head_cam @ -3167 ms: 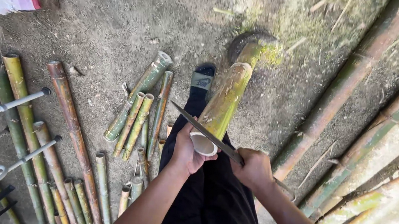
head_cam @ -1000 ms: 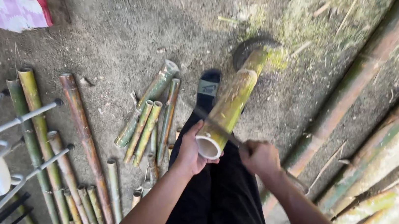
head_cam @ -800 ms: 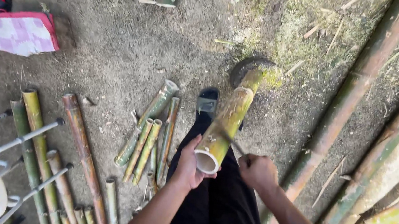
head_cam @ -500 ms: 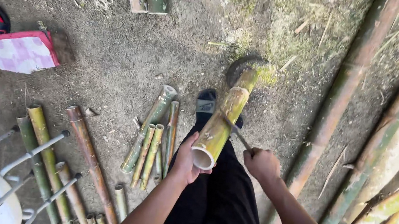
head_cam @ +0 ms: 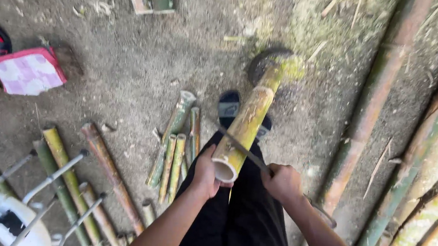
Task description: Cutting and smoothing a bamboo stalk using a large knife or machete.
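Head view: bamboo pole [head_cam: 245, 128] seemingly leaning away, lengthwise.

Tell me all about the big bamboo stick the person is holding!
The bamboo piece is a thick hollow tube, yellow-green with brown blotches. It leans at a slant: its far end rests on a dark round block on the dirt, and its open pale cut end points toward the person. The left hand steadies it beside that open end. A long knife, held in the right hand, lies across it near the end.
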